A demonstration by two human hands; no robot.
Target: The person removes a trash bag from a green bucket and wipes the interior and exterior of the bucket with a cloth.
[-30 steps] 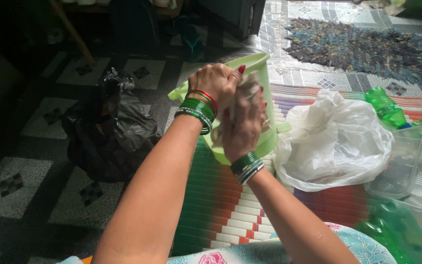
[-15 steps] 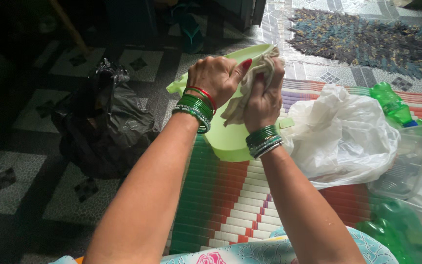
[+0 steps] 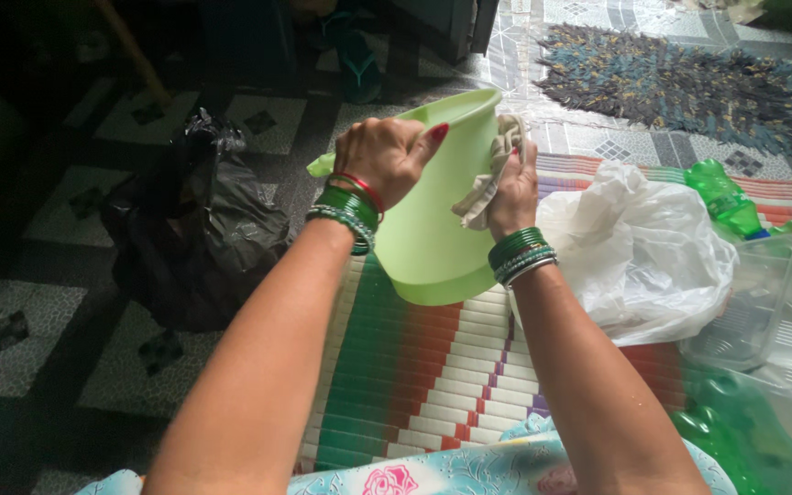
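Bucket point(image 3: 437, 206), pale green plastic, was up off the striped mat point(image 3: 414, 376), tilted so its long axis ran from the base, nearest the person, up to the rim pointing away. Left hand point(image 3: 382, 160) was clamped on the near-side rim, fingers curled over, thumb pressed on the outer wall. Right hand point(image 3: 513, 188) was pinching a crumpled grey rag point(image 3: 488, 183) hard against the wall, just across from that grip. Good wiping here likely called for a steady left hold and firm, even strokes. Beyond the rag hand lay a white plastic bag point(image 3: 639, 247); out past the left wrist, a black bag point(image 3: 199, 238) slumped on the tiles.
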